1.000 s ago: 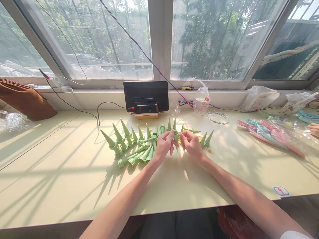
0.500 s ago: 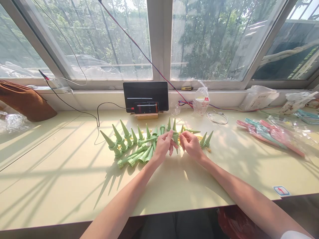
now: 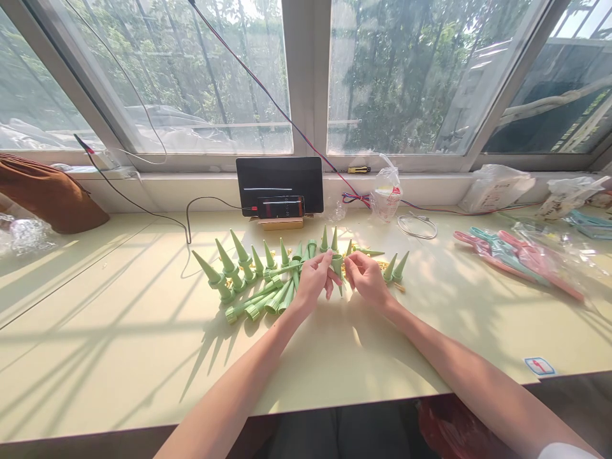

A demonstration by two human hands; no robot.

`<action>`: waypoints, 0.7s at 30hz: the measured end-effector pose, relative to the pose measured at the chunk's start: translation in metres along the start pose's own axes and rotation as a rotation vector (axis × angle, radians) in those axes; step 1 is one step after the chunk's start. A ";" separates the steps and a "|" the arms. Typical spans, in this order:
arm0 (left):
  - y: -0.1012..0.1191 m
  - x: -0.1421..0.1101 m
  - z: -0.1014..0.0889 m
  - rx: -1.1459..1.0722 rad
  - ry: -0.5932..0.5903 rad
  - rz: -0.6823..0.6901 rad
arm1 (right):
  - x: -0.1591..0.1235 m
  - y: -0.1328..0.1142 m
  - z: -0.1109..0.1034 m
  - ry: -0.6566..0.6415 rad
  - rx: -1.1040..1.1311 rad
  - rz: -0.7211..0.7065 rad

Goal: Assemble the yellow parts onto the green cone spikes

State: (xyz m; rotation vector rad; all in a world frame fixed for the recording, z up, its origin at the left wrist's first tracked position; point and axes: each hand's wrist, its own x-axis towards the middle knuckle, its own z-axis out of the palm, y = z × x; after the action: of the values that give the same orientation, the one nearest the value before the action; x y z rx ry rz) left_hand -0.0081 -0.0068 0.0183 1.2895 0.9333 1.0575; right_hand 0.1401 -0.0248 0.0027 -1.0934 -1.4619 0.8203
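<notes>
Pinching green cone (image 3: 337, 265) (tip down): left hand (image 3: 314, 278) | right hand (image 3: 366, 275) beside, hold unclear

The left hand (image 3: 313, 280) and right hand (image 3: 366, 277), over the table (image 3: 143, 370), are bare and slender-fingered. Each tapers into a narrow wrist; the left forearm (image 3: 239, 382) and right forearm (image 3: 444, 344), also uncovered, broaden toward the table's near edge. Beyond the right part of that edge appears the rim of a white sleeve (image 3: 568, 451). Below its middle, dark grey clothing (image 3: 310, 440) lies in shadow, its details indistinct.
</notes>
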 end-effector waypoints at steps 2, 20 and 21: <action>0.000 0.000 0.000 0.003 -0.005 -0.001 | 0.000 0.000 0.000 0.001 0.002 0.004; -0.006 0.002 -0.001 -0.071 0.010 -0.034 | 0.000 -0.001 0.000 0.000 -0.002 0.003; -0.006 0.002 0.000 -0.073 0.012 -0.033 | 0.000 -0.001 0.000 0.000 -0.004 0.000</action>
State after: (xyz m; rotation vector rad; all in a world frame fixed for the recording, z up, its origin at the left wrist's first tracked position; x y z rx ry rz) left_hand -0.0074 -0.0051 0.0123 1.2055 0.9134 1.0653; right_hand 0.1398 -0.0246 0.0033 -1.0964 -1.4637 0.8184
